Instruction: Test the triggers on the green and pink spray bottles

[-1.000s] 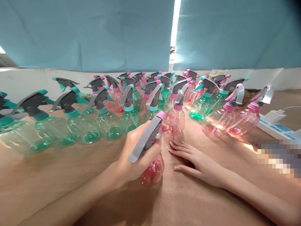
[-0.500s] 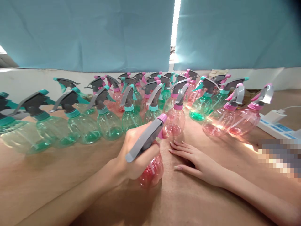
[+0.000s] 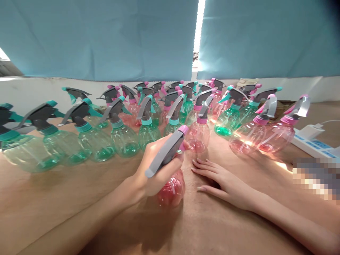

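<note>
My left hand (image 3: 156, 173) is wrapped round the neck of a pink spray bottle (image 3: 172, 189) with a grey and pink trigger head. The fingers cover its collar and part of the trigger. The bottle's clear ribbed body shows below the hand; whether its base touches the table I cannot tell. My right hand (image 3: 221, 180) lies flat on the brown table (image 3: 212, 230), fingers apart, holding nothing. Just beyond the fingertips stands another pink spray bottle (image 3: 198, 136). A green spray bottle (image 3: 150, 132) stands behind my left hand.
Several green spray bottles (image 3: 99, 143) line the left side, with more pink and green ones packed behind. Two pink bottles (image 3: 247, 138) stand at the right. A white power strip (image 3: 316, 145) lies at the right edge. Blue curtains (image 3: 106, 39) hang at the back.
My left hand has shifted slightly away from me with the pink spray bottle in its grip. The right hand stays flat in place.
</note>
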`<state>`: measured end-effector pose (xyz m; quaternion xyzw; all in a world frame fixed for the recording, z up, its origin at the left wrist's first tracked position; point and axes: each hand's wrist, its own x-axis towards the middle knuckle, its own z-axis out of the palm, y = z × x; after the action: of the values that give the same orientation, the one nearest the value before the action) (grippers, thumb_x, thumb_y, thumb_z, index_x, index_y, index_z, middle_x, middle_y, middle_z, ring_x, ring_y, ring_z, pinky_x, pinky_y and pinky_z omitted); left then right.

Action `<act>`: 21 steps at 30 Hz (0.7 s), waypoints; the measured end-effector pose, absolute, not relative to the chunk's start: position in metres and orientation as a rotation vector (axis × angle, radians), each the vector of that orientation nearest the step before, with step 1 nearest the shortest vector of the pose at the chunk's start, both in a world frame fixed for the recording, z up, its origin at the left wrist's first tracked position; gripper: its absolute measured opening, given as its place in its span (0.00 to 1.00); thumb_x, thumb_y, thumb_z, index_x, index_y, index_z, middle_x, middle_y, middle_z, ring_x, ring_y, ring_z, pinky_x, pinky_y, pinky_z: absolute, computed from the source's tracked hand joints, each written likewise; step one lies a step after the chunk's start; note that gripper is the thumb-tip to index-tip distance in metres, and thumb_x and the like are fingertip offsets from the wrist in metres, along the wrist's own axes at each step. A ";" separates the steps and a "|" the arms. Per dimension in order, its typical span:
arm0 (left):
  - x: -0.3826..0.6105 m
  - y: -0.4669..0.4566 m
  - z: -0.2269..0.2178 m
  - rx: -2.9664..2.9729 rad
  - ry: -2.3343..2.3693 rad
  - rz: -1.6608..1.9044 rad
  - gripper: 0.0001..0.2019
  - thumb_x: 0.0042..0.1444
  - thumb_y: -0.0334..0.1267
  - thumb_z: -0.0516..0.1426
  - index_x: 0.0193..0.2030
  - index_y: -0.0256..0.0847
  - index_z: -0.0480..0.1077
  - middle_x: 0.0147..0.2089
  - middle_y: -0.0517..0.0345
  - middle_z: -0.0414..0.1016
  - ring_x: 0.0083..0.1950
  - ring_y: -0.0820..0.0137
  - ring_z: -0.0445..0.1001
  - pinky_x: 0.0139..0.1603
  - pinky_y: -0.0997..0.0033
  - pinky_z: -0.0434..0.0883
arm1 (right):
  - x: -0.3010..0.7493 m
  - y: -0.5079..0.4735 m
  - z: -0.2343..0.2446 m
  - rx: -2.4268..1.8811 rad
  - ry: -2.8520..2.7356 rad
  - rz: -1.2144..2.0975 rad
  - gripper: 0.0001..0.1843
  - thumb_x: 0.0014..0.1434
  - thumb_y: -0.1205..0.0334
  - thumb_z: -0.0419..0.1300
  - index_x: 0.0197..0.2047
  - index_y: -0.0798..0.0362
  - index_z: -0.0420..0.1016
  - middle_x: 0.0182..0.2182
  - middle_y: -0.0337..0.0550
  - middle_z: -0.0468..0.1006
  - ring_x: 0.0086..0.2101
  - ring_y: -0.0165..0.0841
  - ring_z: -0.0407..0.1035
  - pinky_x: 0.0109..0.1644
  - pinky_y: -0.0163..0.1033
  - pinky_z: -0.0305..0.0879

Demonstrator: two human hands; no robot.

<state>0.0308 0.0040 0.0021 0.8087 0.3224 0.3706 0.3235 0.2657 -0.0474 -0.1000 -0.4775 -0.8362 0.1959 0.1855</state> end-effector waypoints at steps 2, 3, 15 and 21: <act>0.032 0.005 -0.001 2.101 0.807 1.033 0.03 0.54 0.35 0.52 0.29 0.43 0.62 0.27 0.63 0.62 0.28 0.71 0.63 0.32 0.68 0.67 | 0.265 -0.048 -0.100 -1.336 -2.341 0.553 0.31 0.65 0.44 0.54 0.67 0.47 0.60 0.66 0.47 0.61 0.65 0.44 0.53 0.68 0.57 0.50; 0.032 0.005 -0.003 2.110 0.800 1.059 0.05 0.55 0.36 0.53 0.29 0.43 0.62 0.27 0.63 0.62 0.28 0.71 0.63 0.33 0.68 0.68 | 0.265 -0.048 -0.100 -1.331 -2.334 0.554 0.31 0.65 0.44 0.55 0.67 0.47 0.60 0.66 0.46 0.61 0.65 0.44 0.54 0.68 0.57 0.50; 0.033 0.002 -0.004 2.147 0.777 1.114 0.04 0.55 0.36 0.57 0.35 0.40 0.66 0.30 0.62 0.66 0.23 0.76 0.60 0.24 0.73 0.66 | 0.265 -0.047 -0.099 -1.326 -2.344 0.533 0.32 0.65 0.44 0.55 0.68 0.48 0.59 0.66 0.47 0.60 0.65 0.43 0.53 0.68 0.56 0.50; 0.033 0.004 -0.008 2.165 0.744 1.047 0.10 0.53 0.36 0.58 0.42 0.40 0.66 0.36 0.57 0.69 0.22 0.78 0.60 0.24 0.72 0.70 | 0.265 -0.047 -0.100 -1.319 -2.342 0.539 0.32 0.65 0.45 0.55 0.68 0.47 0.59 0.66 0.47 0.60 0.65 0.44 0.53 0.68 0.56 0.50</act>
<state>0.0326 0.0045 -0.0079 0.8185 0.2813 0.3959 0.3068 0.2654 -0.0472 -0.1000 -0.4715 -0.8373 0.1927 0.1987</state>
